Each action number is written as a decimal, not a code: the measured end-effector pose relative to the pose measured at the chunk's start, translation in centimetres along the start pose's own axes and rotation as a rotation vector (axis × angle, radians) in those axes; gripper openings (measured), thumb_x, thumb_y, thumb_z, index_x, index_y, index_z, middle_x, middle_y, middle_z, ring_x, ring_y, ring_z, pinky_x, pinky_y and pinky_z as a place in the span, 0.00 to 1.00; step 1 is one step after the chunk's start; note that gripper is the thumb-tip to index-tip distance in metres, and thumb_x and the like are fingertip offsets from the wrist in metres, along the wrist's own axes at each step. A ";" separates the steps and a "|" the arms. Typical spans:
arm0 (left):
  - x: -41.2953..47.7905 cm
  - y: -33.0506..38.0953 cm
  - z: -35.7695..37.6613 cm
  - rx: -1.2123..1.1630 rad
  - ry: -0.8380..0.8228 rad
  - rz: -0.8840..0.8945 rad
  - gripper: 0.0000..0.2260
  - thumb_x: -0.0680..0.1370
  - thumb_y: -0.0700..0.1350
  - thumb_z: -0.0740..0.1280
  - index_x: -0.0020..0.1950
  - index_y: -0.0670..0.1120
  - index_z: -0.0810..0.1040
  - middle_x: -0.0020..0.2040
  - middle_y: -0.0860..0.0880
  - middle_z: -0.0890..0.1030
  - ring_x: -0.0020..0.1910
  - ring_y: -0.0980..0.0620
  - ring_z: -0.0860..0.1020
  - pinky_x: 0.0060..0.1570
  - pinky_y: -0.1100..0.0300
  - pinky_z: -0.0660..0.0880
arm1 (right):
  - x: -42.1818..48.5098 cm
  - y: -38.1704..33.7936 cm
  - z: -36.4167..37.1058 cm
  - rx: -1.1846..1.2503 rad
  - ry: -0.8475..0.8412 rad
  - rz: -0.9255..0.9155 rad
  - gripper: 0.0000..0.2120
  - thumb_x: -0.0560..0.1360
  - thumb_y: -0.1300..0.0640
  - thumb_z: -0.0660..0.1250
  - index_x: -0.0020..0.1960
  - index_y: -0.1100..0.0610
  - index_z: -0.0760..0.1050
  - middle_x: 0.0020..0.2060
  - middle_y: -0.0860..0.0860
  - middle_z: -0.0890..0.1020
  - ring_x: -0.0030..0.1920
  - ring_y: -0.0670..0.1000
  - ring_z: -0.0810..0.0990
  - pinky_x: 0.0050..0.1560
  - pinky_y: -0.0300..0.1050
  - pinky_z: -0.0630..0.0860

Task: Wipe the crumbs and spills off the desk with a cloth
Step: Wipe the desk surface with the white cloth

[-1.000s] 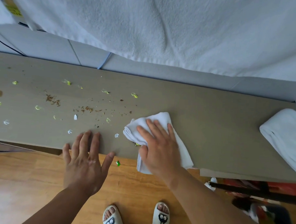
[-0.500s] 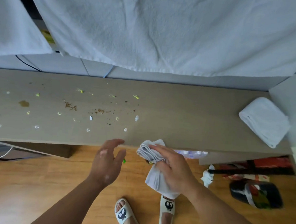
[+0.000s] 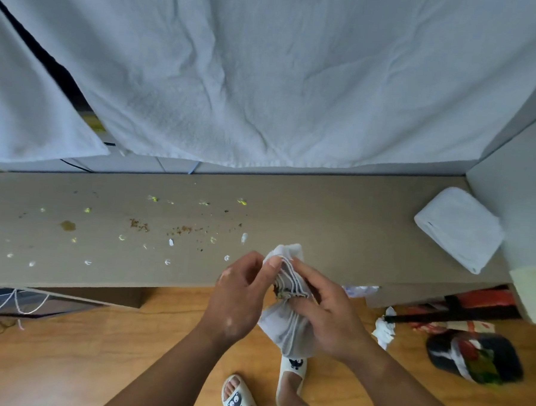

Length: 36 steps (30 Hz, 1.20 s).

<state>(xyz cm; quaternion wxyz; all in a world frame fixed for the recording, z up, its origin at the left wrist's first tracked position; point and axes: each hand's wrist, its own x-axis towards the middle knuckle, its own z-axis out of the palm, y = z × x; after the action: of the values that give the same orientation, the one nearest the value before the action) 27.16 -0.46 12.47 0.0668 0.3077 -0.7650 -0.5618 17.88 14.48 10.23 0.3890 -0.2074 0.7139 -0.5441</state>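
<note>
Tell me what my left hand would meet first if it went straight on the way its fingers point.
The cloth: your left hand points up and right, and its fingers seem to pinch the bunched top edge, which your right hand grips. Past it lies the desk, though depth is unclear.

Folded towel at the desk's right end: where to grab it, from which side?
Probably pinch the folded towel by the rounded fold along its near-left edge, coming from the left over the desk. The side panel stands close on its right, and gripping the fold should keep layers together.
</note>
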 end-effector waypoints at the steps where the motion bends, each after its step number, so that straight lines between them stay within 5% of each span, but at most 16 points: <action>1: 0.2 0.6 0.1 0.011 0.002 0.023 0.20 0.77 0.65 0.58 0.41 0.50 0.77 0.36 0.55 0.78 0.35 0.60 0.74 0.35 0.69 0.69 | 0.3 -0.2 -0.5 0.022 -0.005 -0.003 0.30 0.79 0.72 0.64 0.72 0.43 0.73 0.63 0.41 0.82 0.65 0.44 0.80 0.66 0.44 0.78; 4: 0.7 1.8 0.5 0.008 -0.034 0.060 0.17 0.81 0.59 0.58 0.41 0.50 0.76 0.36 0.56 0.76 0.35 0.61 0.72 0.35 0.68 0.68 | 1.0 -1.1 -1.8 0.095 -0.085 -0.046 0.24 0.78 0.65 0.69 0.68 0.44 0.74 0.60 0.48 0.83 0.62 0.51 0.82 0.62 0.54 0.81; 7: 1.5 2.2 0.8 0.020 -0.079 0.059 0.13 0.84 0.52 0.61 0.42 0.51 0.77 0.36 0.51 0.78 0.35 0.59 0.74 0.36 0.66 0.71 | 2.4 -1.8 -2.4 0.164 -0.056 -0.063 0.16 0.76 0.54 0.75 0.61 0.46 0.76 0.54 0.51 0.85 0.55 0.52 0.85 0.54 0.51 0.83; 10: 2.0 1.9 0.7 -0.010 -0.071 0.046 0.14 0.85 0.46 0.62 0.40 0.43 0.74 0.34 0.50 0.74 0.35 0.57 0.71 0.36 0.65 0.69 | 4.4 -2.0 -3.8 0.206 0.016 -0.041 0.05 0.78 0.52 0.71 0.53 0.51 0.81 0.45 0.51 0.86 0.47 0.52 0.84 0.49 0.50 0.80; 13: 2.4 1.3 0.2 -0.077 -0.026 -0.039 0.15 0.85 0.42 0.63 0.38 0.44 0.71 0.34 0.54 0.71 0.35 0.57 0.69 0.36 0.67 0.68 | 6.2 -2.2 -6.1 0.319 0.077 0.029 0.07 0.74 0.52 0.65 0.43 0.50 0.81 0.39 0.51 0.80 0.43 0.53 0.77 0.47 0.50 0.73; 16: 2.7 0.2 -0.9 -0.047 -0.026 -0.101 0.15 0.80 0.46 0.65 0.34 0.46 0.70 0.32 0.55 0.70 0.33 0.57 0.68 0.35 0.67 0.66 | 7.5 -2.9 -8.4 0.298 0.059 0.015 0.07 0.75 0.51 0.64 0.45 0.52 0.79 0.41 0.55 0.79 0.46 0.56 0.75 0.53 0.55 0.70; 21: 2.6 -3.2 -2.7 0.350 -0.218 -0.304 0.06 0.65 0.54 0.64 0.32 0.53 0.73 0.30 0.59 0.74 0.33 0.59 0.70 0.36 0.57 0.67 | 7.7 -5.6 -10.7 0.025 -0.191 -0.074 0.11 0.82 0.53 0.62 0.50 0.61 0.76 0.47 0.64 0.76 0.45 0.54 0.76 0.51 0.52 0.72; 23: 2.4 -3.8 -2.8 0.421 -0.277 -0.330 0.13 0.67 0.55 0.69 0.50 0.60 0.80 0.48 0.63 0.81 0.49 0.59 0.78 0.47 0.57 0.75 | 7.5 -6.8 -10.3 -0.090 -0.295 -0.089 0.10 0.84 0.54 0.61 0.51 0.60 0.76 0.47 0.62 0.78 0.45 0.51 0.77 0.50 0.49 0.72; 25: 2.6 -3.1 -2.5 0.392 -0.207 -0.243 0.33 0.69 0.54 0.76 0.73 0.59 0.69 0.69 0.62 0.72 0.66 0.60 0.72 0.59 0.60 0.73 | 7.6 -7.9 -9.5 -0.156 -0.398 -0.086 0.13 0.81 0.50 0.61 0.51 0.60 0.76 0.47 0.61 0.78 0.44 0.51 0.76 0.50 0.50 0.71; 27: 3.3 -1.3 -2.1 0.394 -0.194 -0.062 0.39 0.69 0.55 0.78 0.77 0.61 0.64 0.73 0.64 0.68 0.71 0.62 0.69 0.65 0.60 0.70 | 7.9 -8.9 -8.8 -0.260 -0.475 -0.075 0.13 0.83 0.49 0.61 0.53 0.59 0.75 0.49 0.59 0.78 0.45 0.54 0.76 0.49 0.49 0.71; 31: 4.9 0.4 -1.1 0.368 -0.357 0.045 0.14 0.73 0.54 0.75 0.57 0.51 0.84 0.52 0.55 0.86 0.50 0.55 0.83 0.50 0.50 0.80 | 9.2 -10.1 -7.8 -0.458 -0.500 -0.112 0.10 0.86 0.53 0.59 0.54 0.59 0.74 0.49 0.57 0.78 0.47 0.54 0.75 0.50 0.50 0.71; 36: 4.6 0.0 -1.3 0.038 -0.376 -0.052 0.10 0.77 0.47 0.74 0.58 0.49 0.85 0.53 0.52 0.87 0.54 0.51 0.85 0.57 0.47 0.81 | 10.2 -10.2 -7.9 -0.648 -0.401 -0.061 0.13 0.81 0.37 0.63 0.58 0.45 0.71 0.48 0.44 0.79 0.46 0.43 0.77 0.49 0.45 0.73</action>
<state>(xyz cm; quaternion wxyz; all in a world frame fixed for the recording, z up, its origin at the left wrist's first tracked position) 24.09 -4.02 11.83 -0.0975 0.2182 -0.7662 -0.5965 4.21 8.74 17.27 0.4187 -0.4431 0.7523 -0.2501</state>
